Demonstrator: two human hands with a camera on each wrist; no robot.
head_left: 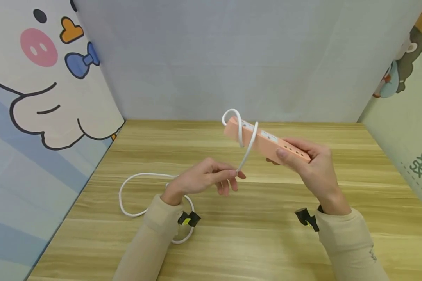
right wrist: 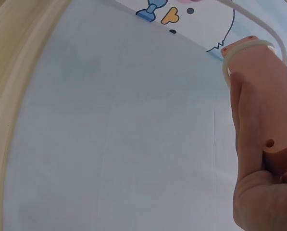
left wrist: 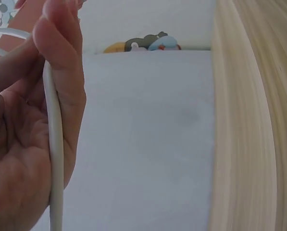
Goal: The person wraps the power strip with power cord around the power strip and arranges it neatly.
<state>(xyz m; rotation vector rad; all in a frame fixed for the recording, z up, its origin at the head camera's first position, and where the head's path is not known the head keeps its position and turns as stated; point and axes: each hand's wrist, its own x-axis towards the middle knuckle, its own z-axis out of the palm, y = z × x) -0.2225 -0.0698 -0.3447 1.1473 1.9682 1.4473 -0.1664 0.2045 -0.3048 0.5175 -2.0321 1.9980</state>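
My right hand (head_left: 314, 166) grips the near end of a salmon-pink power strip (head_left: 267, 142), thumb along its front side. The strip is held tilted above the table, its far end up to the left. A white cord (head_left: 249, 146) loops around that far end; in the right wrist view the cord (right wrist: 249, 44) crosses the strip's underside (right wrist: 273, 96). My left hand (head_left: 205, 177) pinches the cord between thumb and fingers, just below the strip. Along the left palm runs the cord (left wrist: 56, 144) in the left wrist view. Its slack lies in loops on the table under the left forearm.
The wood-grain table (head_left: 260, 234) spreads below both hands. A pale grey wall panel (head_left: 232, 58) stands behind it. Cartoon-printed panels flank the table, one on the left (head_left: 49, 101) and one on the right (head_left: 408, 113). Small black wrist cameras sit at both cuffs.
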